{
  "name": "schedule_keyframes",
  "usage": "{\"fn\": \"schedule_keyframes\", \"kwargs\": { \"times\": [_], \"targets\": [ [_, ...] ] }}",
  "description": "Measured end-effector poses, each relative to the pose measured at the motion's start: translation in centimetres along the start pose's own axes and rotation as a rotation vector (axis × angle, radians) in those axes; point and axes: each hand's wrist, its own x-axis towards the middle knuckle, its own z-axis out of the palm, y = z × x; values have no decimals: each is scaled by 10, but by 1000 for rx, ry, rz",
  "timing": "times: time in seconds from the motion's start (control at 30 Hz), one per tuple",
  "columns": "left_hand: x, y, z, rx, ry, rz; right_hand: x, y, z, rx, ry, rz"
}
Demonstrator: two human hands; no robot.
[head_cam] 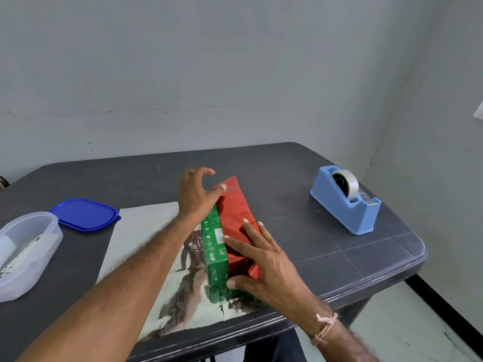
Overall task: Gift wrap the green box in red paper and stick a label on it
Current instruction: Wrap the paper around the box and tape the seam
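The green box [214, 246] lies lengthwise on the wrapping paper [146, 231], whose shiny silver underside faces up. A red flap of that paper [236, 207] is folded over the box's right side and top. My left hand [196, 193] is at the far end of the box, its thumb pressing the red flap, the other fingers curled above the table. My right hand [257, 259] lies flat with spread fingers on the red flap, its thumb against the box's near end.
A light blue tape dispenser [345, 199] with a clear roll stands at the right on the dark table [326, 244]. At the left sit a clear plastic tub [24, 253] and its blue lid [85, 214]. The table's near edge runs just below the paper.
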Motion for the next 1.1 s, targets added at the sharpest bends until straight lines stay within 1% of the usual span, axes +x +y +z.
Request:
{"fn": "schedule_keyframes", "kwargs": {
  "times": [0.07,0.13,0.17,0.23,0.33,0.57,0.67,0.77,0.83,0.93,1.03,1.1],
  "targets": [
    [-9,-1,-3,-9,-150,-51,0,1,2,8,6,0],
    [-18,0,-6,-121,-334,-158,1,2,3,7,6,-1],
    [-22,-2,-6,-172,-390,-195,1,3,4,8,4,-4],
    [-25,-8,-6,-257,-436,-239,1,4,3,22,-1,-9],
    [-26,-17,-7,-307,-447,-289,0,3,3,33,-11,-15],
    [-22,-23,-6,-346,-457,-306,-3,1,-1,89,-25,-34],
    [-22,-23,-5,-372,-458,-315,-7,-1,-3,243,34,-66],
    [-24,-22,-4,-403,-427,-329,-9,-3,-8,489,148,-34],
    [-26,-21,-3,-458,-418,-352,-6,-3,-13,593,192,2],
    [-30,-20,-3,-513,-398,-401,3,2,-16,654,163,52],
    [-32,-20,-1,-505,-367,-422,9,9,-9,770,114,83],
    [-32,-20,0,-504,-365,-424,11,11,-4,749,110,90]
  ]
}}
